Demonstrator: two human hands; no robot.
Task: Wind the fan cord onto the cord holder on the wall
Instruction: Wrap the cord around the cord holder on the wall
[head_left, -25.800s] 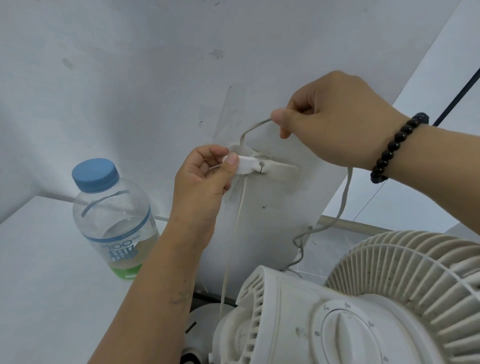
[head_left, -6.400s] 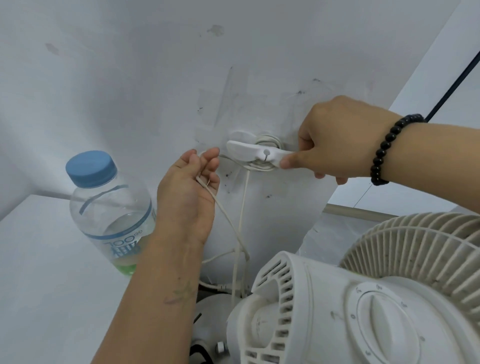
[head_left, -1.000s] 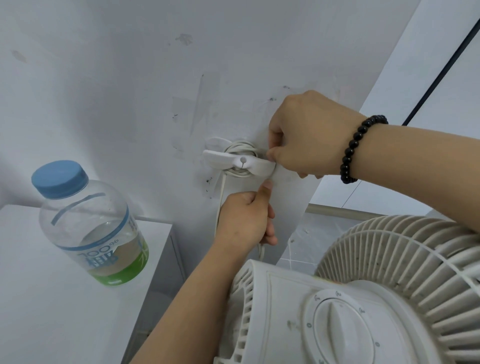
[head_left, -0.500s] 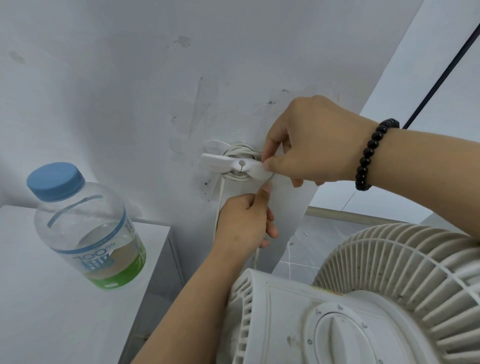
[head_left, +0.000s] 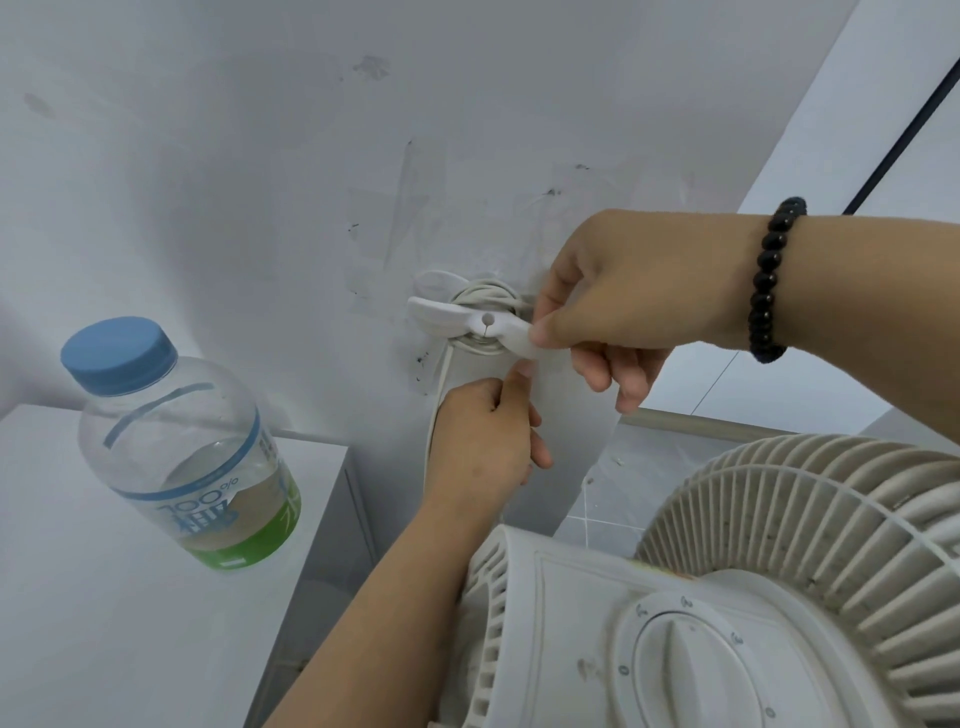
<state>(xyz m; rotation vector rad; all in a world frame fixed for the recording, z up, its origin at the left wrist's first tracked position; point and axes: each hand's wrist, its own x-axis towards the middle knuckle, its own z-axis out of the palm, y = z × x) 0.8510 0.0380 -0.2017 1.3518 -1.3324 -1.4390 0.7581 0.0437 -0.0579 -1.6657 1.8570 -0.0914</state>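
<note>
A white cord holder sticks to the wall, with its flat bar across the front. Several turns of the pale fan cord are coiled behind that bar. One strand of cord hangs down from the holder's left side. My right hand pinches the bar's right end between thumb and forefinger. Just below it, my left hand is curled around the cord, its forefinger pointing up and touching the bar's right tip. The white fan stands low at the right.
A clear water bottle with a blue cap stands on a white cabinet top at the left. A grey rail runs along the floor edge behind the fan. A black cable slants down the right wall.
In the last second my right hand has shifted its grip a little along the bar's right end. My left hand stays just under the holder. Long before, the cord had far fewer turns.
</note>
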